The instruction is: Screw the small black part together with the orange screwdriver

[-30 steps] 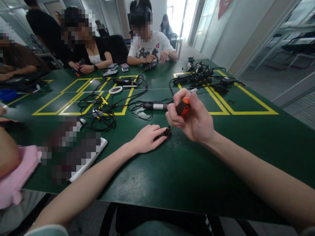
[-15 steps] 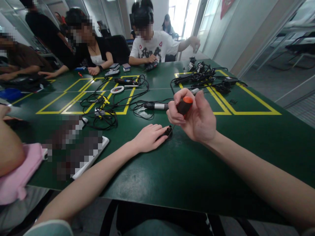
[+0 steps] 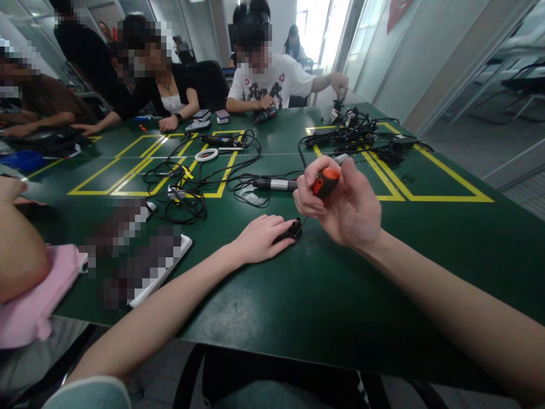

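A: What's closest?

B: The green table (image 3: 272, 312), its near edge below both forearms. Well off to the left of the left hand (image 3: 261, 240) there's pink fabric (image 3: 57, 275) by a neighbour's bent arm (image 3: 21, 244), then a white-edged object (image 3: 166, 272), its top blurred out.

A: And the hands themselves?

B: Apart from each other, though near. The left one lies low on the table, thumb and forefinger closed around a small black part (image 3: 295, 230), which sits at its fingertips.

A: The right hand (image 3: 343, 204)?

B: Raised, just beyond and to the right, fingers wrapped round the orange-and-dark handle of a screwdriver (image 3: 327, 182). Its thin shaft slants down to the part; the tip is too small to make out.

A: Beyond them?

B: A black-and-silver tool (image 3: 279, 184) just past the right hand's fingers, tangled cables (image 3: 185, 210) ahead and left of the left hand, a white ring (image 3: 206, 154) farther on. Past the right hand, a heap of black gear (image 3: 353, 135). Farthest out, a co-worker in a white shirt (image 3: 270, 79) has one hand at a drill (image 3: 266, 115).
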A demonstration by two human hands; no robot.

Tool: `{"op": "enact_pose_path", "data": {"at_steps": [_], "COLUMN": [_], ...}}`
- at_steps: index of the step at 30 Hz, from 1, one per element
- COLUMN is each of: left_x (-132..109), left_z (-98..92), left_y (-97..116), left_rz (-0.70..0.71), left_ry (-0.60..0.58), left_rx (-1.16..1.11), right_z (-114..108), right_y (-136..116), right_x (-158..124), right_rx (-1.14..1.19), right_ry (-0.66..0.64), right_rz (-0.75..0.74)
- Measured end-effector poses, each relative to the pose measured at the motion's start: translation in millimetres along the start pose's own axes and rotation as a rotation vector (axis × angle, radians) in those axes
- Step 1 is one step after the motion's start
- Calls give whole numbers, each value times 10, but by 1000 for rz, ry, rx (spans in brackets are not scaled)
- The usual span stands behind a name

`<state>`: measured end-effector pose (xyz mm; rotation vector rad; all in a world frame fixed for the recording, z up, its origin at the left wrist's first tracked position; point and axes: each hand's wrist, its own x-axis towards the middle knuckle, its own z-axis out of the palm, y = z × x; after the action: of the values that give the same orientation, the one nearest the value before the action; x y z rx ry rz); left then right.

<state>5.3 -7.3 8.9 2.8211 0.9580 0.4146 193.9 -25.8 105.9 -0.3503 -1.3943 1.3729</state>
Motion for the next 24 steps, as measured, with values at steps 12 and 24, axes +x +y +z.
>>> {"op": "enact_pose_path", "data": {"at_steps": [12,24], "left_x": [17,9], "left_z": [-3,-6], "left_y": [-10,-4], "left_rz": [-12,-26], "left_ry": [-4,-12], "left_rx": [-90,-82], "right_z": [1,11], "right_y": [-34,-29], "right_x": [23,18], "right_rx": [-11,-6], "right_ry": [27,29], "right_rz": [12,-7]}}
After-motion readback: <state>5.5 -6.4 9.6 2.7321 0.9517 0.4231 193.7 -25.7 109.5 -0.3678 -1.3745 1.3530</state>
